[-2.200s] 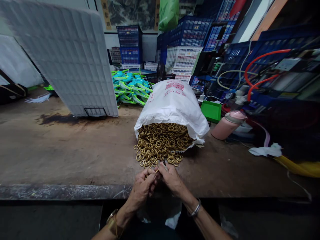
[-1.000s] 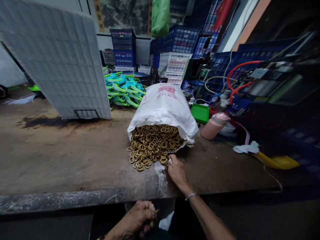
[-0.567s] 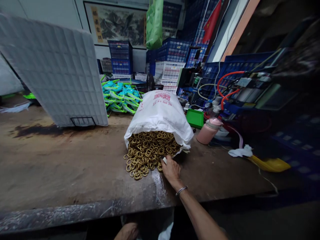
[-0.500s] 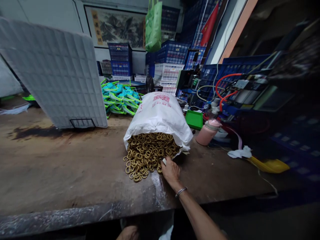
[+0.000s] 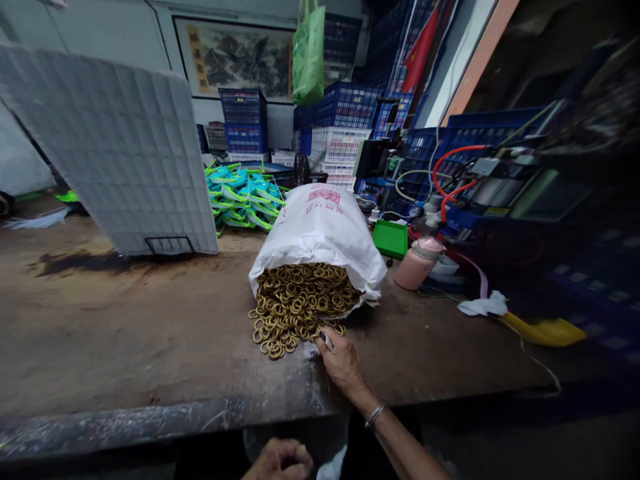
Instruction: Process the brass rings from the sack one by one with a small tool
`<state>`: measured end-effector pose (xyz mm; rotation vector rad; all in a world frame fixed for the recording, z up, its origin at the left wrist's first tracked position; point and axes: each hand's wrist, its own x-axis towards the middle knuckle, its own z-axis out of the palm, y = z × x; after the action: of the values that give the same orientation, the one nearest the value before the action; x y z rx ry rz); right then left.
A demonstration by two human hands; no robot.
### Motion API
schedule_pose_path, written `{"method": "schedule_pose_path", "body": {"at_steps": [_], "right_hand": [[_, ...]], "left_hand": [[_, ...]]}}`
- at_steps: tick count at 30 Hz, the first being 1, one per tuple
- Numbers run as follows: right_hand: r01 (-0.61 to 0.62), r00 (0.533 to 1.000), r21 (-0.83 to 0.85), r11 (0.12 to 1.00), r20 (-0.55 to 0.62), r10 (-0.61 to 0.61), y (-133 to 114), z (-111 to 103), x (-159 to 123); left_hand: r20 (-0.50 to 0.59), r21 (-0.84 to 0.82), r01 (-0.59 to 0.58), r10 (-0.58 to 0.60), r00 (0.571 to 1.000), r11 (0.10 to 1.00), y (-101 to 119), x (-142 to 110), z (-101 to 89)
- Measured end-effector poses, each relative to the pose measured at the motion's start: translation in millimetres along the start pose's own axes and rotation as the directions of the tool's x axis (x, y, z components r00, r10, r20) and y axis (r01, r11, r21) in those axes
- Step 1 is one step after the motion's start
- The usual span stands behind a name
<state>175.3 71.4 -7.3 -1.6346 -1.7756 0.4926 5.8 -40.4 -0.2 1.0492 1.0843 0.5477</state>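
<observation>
A white woven sack lies on its side on the table, its mouth towards me. Brass-coloured rings spill out of it into a loose heap. My right hand is at the heap's near right edge, fingers closed around a small white piece with a dark end; its kind is unclear. Below the table edge is my left hand, its fingers curled, and I cannot see what they hold, if anything. A pale cloth or plastic scrap shows beside it.
On the left a grey quilted panel stands upright. Behind it lie turquoise and green pieces. A green tray, a pink bottle and a yellow scoop-like piece are to the right. Stacked crates fill the back.
My right hand has drawn back slightly towards me from the heap, and the dark end of the white piece now shows. My left hand has risen further into view below the table edge.
</observation>
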Motion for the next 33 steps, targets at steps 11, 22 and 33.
{"method": "schedule_pose_path", "body": {"at_steps": [11, 22, 33], "right_hand": [[0.105, 0.955, 0.227, 0.968, 0.250, -0.162, -41, 3, -50], [-0.147, 0.939, 0.446, 0.883, 0.344, -0.017, -50, 3, -52], [-0.217, 0.913, 0.499, 0.839, 0.408, -0.006, -47, 10, -44]], "left_hand": [[-0.431, -0.056, -0.360, 0.303, 0.850, 0.931, 35, 15, -5.8], [-0.347, -0.117, -0.258, 0.204, 0.915, 0.959, 23, 15, -10.3], [-0.153, -0.449, -0.160, 0.100, 0.983, 0.879, 21, 12, -16.8]]}}
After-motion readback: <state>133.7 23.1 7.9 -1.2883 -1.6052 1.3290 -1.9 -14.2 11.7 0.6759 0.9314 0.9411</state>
